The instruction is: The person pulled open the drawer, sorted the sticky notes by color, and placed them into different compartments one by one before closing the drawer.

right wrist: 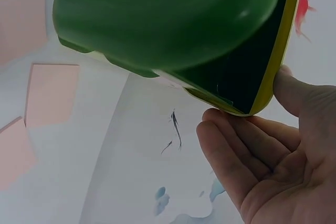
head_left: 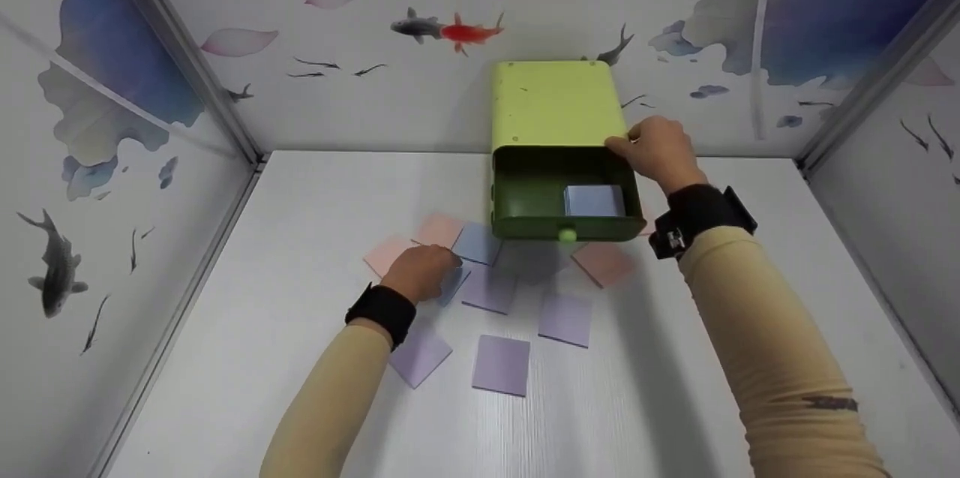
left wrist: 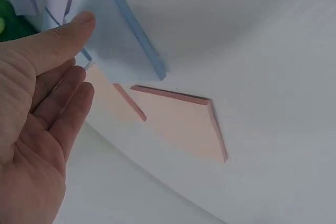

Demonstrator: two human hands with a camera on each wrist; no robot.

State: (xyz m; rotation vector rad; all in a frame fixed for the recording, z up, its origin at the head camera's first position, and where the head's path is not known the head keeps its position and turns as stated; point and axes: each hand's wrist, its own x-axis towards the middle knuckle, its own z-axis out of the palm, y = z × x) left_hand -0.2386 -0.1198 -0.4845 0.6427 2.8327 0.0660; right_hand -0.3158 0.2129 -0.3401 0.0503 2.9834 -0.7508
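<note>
- Judge as part done: see a small stack of pale blue flat squares (head_left: 594,200) inside a dark green, open-topped drawer (head_left: 525,196), toward its right side.
- Left to deal with, apparently: lilac flat squares (head_left: 501,364), coral-pink flat squares (head_left: 604,264) and loose blue flat squares (head_left: 478,244), scattered over a white table (head_left: 285,238).
- With left hand (head_left: 424,272), reach low among blue and pink; grip apart, nothing seen pinched.
- With right hand (head_left: 660,151), clamp grip on near right edge of a light green, round-cornered case (head_left: 555,103).
- Cannot tell: case on table or lifted off.
- In the way: drawer front with round green knob (head_left: 568,235), plus some squares overlapping or crowded close.
- Around: white walls (head_left: 337,110) printed with fish and petals.
</note>
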